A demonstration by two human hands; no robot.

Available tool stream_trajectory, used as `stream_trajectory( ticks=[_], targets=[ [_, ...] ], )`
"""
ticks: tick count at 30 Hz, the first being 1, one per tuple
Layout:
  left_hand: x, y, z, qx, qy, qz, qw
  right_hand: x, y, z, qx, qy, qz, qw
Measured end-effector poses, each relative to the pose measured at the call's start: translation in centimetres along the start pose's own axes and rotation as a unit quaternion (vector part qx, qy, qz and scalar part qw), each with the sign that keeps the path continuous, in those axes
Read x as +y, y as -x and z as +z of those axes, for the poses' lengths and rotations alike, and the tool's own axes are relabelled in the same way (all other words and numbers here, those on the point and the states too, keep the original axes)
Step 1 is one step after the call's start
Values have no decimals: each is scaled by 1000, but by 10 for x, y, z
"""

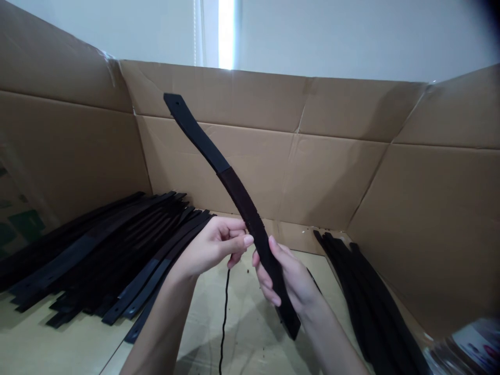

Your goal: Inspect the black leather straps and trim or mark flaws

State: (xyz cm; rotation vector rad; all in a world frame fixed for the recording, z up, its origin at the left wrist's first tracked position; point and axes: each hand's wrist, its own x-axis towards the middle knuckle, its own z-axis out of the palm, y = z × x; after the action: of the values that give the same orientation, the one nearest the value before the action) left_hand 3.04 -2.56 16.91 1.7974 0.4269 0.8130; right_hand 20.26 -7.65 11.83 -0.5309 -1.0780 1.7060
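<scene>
A long, curved black strap (pixel 207 146) is held slantwise in front of me, its upper end with a small hole. Along its middle runs a dark brown sleeve with a rough, stitched-looking edge. My right hand (pixel 287 276) is closed around the lower part, thumb on one side and fingers on the other. Against the left edge of the sleeve, my left hand (pixel 228 242) is closed in a pinch. From beneath its fingers hangs a thin black cord (pixel 224 323); the exact pinch point is hidden.
On the left lies a big pile of similar straps (pixel 128 250), some with brown sleeves. Several plain black straps (pixel 363 291) lie to the right. A clear plastic container (pixel 464 346) stands at the lower right corner. Cardboard walls (pixel 234 99) enclose the tabletop (pixel 203 312), which has dark specks.
</scene>
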Motion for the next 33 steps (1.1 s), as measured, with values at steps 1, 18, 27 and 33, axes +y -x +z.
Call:
stream_trajectory(
  ticks=[1, 18, 27, 33],
  targets=[
    [-1, 0, -1, -10, 10, 0, 1000, 1, -1, -2, -23, -25, 16, 999],
    [-6, -6, 7, 149, -38, 13, 988, -2, -2, -2, -29, 49, -15, 998],
    [-2, -4, 10, 131, -45, -22, 990, -2, -1, -1, 133, 187, -84, 970],
    [-9, -7, 3, 38, 5, -22, 999, 1, 2, -1, 129, 123, -14, 984]
  ],
)
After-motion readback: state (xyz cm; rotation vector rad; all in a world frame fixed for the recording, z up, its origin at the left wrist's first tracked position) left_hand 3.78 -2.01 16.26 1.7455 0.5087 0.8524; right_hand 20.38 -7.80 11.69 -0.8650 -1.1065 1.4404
